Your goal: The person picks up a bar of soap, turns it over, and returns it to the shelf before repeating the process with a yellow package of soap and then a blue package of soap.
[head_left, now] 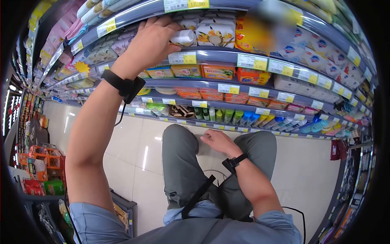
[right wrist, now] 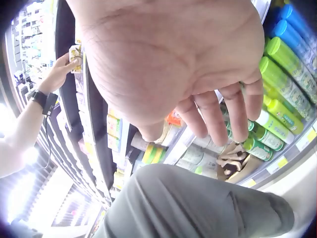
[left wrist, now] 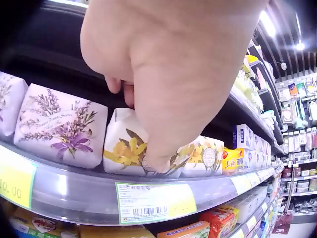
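Observation:
My left hand (head_left: 150, 42) reaches into the upper shelf and grips a white soap pack (left wrist: 124, 151) printed with yellow flowers. Its thumb lies across the pack's front in the left wrist view, while the fingers go over behind it and are partly hidden. A matching yellow-flower pack (head_left: 215, 34) stands just to the right. On the left side sits a lavender-printed pack (left wrist: 62, 126). Down by my knees, my right hand (head_left: 219, 141) hangs loosely with nothing in it; the right wrist view shows its palm and relaxed fingers.
A shelf edge with price tags (left wrist: 156, 203) runs below the packs, and another shelf lip (head_left: 142, 22) crosses above. Lower shelves hold boxed soaps (head_left: 218, 72) and a row of bottles (head_left: 228, 116). My knees (head_left: 178, 136) are close to the bottom shelf.

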Motion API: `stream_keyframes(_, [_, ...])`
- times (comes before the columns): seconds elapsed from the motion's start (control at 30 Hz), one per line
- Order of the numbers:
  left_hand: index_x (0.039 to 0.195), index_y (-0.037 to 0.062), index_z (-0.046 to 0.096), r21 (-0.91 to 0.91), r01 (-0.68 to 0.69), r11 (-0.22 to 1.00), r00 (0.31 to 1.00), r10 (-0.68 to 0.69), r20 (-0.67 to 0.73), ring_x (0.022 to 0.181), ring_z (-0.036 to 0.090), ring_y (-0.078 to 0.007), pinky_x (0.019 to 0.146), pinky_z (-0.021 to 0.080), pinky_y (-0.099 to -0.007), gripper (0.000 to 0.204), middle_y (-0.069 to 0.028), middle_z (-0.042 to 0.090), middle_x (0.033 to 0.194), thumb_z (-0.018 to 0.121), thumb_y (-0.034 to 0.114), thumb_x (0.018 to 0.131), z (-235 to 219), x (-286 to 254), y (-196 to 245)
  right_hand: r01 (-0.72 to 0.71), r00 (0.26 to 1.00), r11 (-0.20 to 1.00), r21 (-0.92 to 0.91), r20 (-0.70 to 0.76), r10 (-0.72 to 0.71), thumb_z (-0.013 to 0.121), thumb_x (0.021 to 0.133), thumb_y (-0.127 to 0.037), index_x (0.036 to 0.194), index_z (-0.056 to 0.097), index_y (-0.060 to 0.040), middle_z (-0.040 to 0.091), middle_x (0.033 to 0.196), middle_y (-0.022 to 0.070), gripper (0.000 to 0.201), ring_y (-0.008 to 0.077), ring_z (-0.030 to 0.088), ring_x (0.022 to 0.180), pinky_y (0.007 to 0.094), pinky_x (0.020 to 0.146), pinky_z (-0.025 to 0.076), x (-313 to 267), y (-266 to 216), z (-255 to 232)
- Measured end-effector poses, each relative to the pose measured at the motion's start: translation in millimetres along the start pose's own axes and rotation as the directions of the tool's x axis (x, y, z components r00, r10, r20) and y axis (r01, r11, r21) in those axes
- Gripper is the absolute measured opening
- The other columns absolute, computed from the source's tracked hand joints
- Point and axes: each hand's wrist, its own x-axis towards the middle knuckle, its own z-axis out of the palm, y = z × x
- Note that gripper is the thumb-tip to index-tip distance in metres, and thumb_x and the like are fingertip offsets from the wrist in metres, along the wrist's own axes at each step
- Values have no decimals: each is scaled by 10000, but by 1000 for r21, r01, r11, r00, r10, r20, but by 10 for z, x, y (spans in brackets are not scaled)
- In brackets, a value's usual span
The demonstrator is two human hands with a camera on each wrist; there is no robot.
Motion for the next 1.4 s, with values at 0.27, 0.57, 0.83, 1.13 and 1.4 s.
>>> stream_keyframes(0.27, [1252, 66, 637, -135, 2, 991, 980, -29, -197, 1055, 655, -376, 919, 510, -462, 439, -163, 697, 1119, 786, 156, 849, -554, -570, 409, -24, 959, 995, 97, -277, 50, 696, 991, -348, 1268, 659, 34, 742, 1175, 214, 474, 323, 734, 1051, 408, 909, 571, -698, 182, -126])
stream_keyframes(0.57, [1257, -3, 709, -924, 339, 177, 932, 67, 355, 911, 735, -246, 833, 569, -347, 576, -149, 764, 1045, 920, 205, 763, -623, -2244, 2106, 402, 913, 671, 623, -330, -240, 789, 942, -311, 1551, 411, -53, 646, 1369, 170, 761, 260, 692, 1155, 343, 898, 576, -2198, -1118, 58])
stream_keyframes(0.83, [1365, -22, 558, -737, 161, -657, 755, -399, 521, 1047, 724, -239, 924, 552, -342, 745, -178, 738, 1136, 942, 206, 768, -749, -2939, 2978, 564, 708, 810, 162, -600, -373, 808, 921, -230, 1381, 557, 12, 729, 1205, 218, 577, 281, 748, 1030, 360, 845, 594, -2638, -1465, 283])
stream_keyframes(1.13, [968, 67, 713, -858, -477, -191, 609, -776, -166, 583, 550, -178, 503, 356, -311, 192, -111, 720, 951, 799, 234, 926, -1235, -2702, 3111, 617, 422, 786, -26, -832, -359, 612, 1046, -321, 1396, 421, -83, 732, 990, 57, 465, 152, 498, 515, 341, 482, 442, -2659, -2956, 761])
stream_keyframes(1.4, [861, 138, 549, -863, -308, -400, 746, -665, 42, 604, 455, -170, 611, 326, -351, 179, -19, 564, 801, 661, 206, 982, -1470, -2557, 3066, 850, 262, 519, 89, -927, -269, 542, 1032, -254, 1214, 472, -79, 646, 871, 46, 262, 133, 383, 504, 312, 492, 367, -2609, -2620, 826])
